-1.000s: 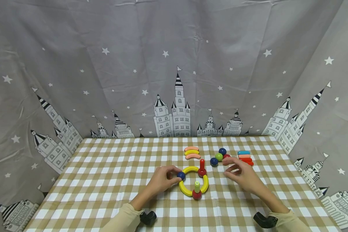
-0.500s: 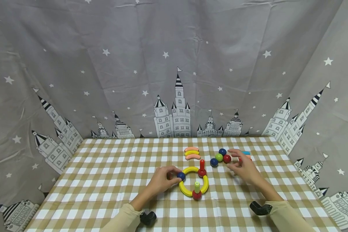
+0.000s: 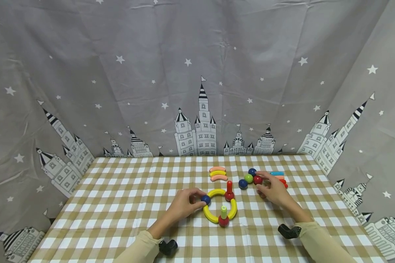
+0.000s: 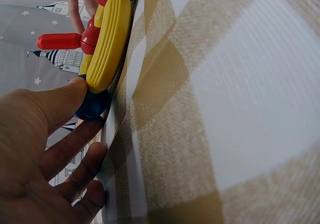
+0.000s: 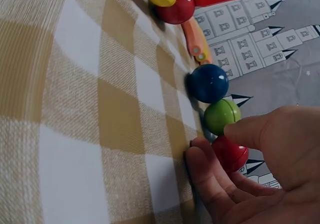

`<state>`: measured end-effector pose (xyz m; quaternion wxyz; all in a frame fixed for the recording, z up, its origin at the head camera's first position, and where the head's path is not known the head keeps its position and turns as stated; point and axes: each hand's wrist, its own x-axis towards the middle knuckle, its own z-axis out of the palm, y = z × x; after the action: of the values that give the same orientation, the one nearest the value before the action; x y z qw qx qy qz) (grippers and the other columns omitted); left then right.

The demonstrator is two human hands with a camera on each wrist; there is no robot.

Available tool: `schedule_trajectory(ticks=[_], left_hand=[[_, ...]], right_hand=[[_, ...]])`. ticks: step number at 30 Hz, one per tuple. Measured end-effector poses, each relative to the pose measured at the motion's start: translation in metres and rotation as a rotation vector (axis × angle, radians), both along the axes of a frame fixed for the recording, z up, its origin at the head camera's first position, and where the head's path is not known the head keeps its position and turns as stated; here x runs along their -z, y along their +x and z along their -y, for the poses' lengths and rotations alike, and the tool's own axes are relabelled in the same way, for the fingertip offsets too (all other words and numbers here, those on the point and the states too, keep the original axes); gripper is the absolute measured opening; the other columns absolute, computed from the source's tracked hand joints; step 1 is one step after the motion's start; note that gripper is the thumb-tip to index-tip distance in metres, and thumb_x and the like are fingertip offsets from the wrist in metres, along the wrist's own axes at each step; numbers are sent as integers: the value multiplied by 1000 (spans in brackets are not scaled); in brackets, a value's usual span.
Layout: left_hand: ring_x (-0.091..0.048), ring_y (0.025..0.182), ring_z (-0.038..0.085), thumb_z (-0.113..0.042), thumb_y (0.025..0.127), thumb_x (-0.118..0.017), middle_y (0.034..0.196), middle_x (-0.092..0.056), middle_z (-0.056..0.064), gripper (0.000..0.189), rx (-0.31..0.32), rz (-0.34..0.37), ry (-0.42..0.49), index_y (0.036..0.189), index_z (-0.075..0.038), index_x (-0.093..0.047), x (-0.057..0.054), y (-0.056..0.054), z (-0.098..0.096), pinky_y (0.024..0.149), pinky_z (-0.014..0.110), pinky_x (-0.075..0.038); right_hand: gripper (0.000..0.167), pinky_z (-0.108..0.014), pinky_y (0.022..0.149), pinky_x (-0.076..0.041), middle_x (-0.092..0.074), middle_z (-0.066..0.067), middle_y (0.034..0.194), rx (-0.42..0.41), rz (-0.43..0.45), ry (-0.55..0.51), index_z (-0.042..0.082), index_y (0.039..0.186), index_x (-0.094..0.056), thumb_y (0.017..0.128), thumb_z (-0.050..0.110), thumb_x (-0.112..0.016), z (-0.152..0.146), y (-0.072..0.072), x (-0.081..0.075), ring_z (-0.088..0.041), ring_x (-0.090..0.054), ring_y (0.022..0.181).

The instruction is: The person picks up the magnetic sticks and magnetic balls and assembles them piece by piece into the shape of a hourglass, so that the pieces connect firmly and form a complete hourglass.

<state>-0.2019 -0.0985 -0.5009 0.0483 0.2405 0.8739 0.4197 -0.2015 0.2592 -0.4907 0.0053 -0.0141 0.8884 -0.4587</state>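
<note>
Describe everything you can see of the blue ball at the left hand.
The blue ball is dark and smooth-looking; its material is unclear. It sits on the checked cloth, between the ends of two curved yellow pieces, which touch it. The left hand pinches it, thumb and fingers hiding part of its surface.

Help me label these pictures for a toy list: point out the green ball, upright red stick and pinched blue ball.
Green ball [image 3: 248, 178]: head view, middle of its surface.
Upright red stick [image 3: 229, 186]: head view, middle of its shaft.
Pinched blue ball [image 4: 93, 105]: left wrist view, its uncovered side.
</note>
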Motion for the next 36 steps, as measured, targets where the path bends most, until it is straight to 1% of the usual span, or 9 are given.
schedule_trajectory(ticks=[3, 5, 10, 16, 23, 31, 36], left_hand=[[-54, 68, 9, -21, 90, -82, 95, -73, -7, 22, -1, 0, -2, 111, -15, -77, 0, 0, 0, 60, 23, -44], [-54, 69, 9, -21, 90, -81, 96, -73, -7, 22, -1, 4, -2, 111, -16, -77, 0, 0, 0, 60, 23, -44], [-54, 69, 10, -21, 90, -81, 96, -73, -7, 23, 1, 4, -3, 112, -15, -77, 0, -1, 0, 61, 23, -44], [-54, 69, 10, -21, 90, -81, 97, -73, -6, 23, 2, 14, 1, 112, -15, -77, 0, -1, 0, 61, 23, -44], [-54, 68, 10, -21, 90, -81, 95, -72, -7, 22, 1, 14, 7, 111, -15, -77, 0, -1, 0, 59, 23, -43], [-54, 69, 10, -21, 90, -81, 95, -72, -7, 23, 2, 21, 7, 112, -15, -77, 0, -1, 0, 59, 23, -43], [-53, 68, 9, -21, 90, -81, 93, -71, -8, 23, 3, 12, 5, 112, -15, -77, 0, 0, 0, 59, 23, -43]], right_hand=[[43, -32, 62, -57, -65, -25, 119, 5, -7, 18, 8, 138, -58, 97, 1, -67, 1, -1, 2, -18, -66, 70], [40, -31, 62, -56, -66, -23, 114, 3, -12, 33, 7, 135, -59, 97, 1, -66, 2, -1, 2, -17, -65, 70], [35, -30, 62, -56, -67, -22, 115, 21, -15, 66, 7, 130, -62, 97, 1, -67, 3, 0, 2, -17, -64, 69], [37, -30, 62, -53, -69, -19, 111, 44, -15, 100, 8, 129, -63, 94, 2, -71, 5, 2, 3, -17, -62, 69], [37, -32, 64, -51, -69, -19, 114, 51, -17, 120, 11, 129, -63, 93, 4, -73, 2, 2, 5, -17, -61, 70], [37, -33, 66, -50, -69, -21, 121, 59, -33, 141, 10, 129, -63, 93, 6, -73, 2, 2, 6, -16, -61, 72], [36, -33, 65, -51, -69, -20, 121, 70, -39, 111, 11, 127, -65, 93, 4, -73, 2, 3, 7, -15, -62, 69]])
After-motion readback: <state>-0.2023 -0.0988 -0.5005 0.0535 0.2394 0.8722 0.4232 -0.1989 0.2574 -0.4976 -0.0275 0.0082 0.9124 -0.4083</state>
